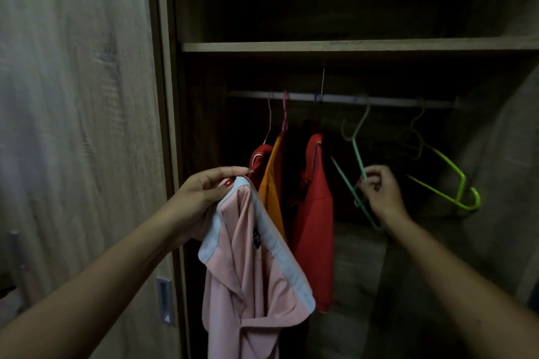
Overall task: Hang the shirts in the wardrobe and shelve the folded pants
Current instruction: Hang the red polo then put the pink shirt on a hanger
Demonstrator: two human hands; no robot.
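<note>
My left hand (204, 192) pinches the collar of a pink shirt with a pale blue collar (250, 265), which hangs down in front of the open wardrobe. My right hand (379, 192) grips the lower part of a pale green hanger (358, 151) whose hook is still over the metal rail (344, 97). On the rail to the left hang a red shirt (259, 160), an orange shirt (274, 183) and another red shirt (316, 213). No folded pants are in view.
A yellow-green hanger (446, 181) hangs bare at the rail's right end. A wooden shelf (350, 45) runs above the rail, its compartment dark. A sliding door (87, 125) with a metal recessed handle (164, 300) stands at left.
</note>
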